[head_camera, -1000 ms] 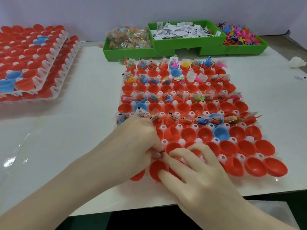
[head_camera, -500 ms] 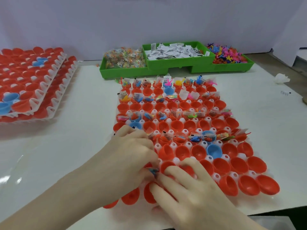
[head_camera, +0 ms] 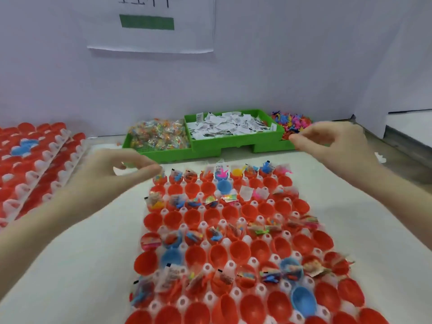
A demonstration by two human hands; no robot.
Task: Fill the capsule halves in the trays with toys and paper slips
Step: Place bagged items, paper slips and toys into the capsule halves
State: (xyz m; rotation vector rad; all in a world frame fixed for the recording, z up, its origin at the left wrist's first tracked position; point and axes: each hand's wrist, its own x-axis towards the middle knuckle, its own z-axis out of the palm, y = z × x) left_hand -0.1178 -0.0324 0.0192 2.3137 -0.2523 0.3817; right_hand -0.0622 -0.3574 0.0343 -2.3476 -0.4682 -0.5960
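Red capsule halves (head_camera: 240, 251), alternate rows filled

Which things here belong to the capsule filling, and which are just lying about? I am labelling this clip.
Job:
- clear tray of red and blue plastic capsule halves
- green bin of white paper slips
- green bin of bagged toys
- colourful loose plastic toys
- left hand, right hand
- stacked spare capsule trays

Lying about:
- white paper sheet on the wall
- crumpled white scrap
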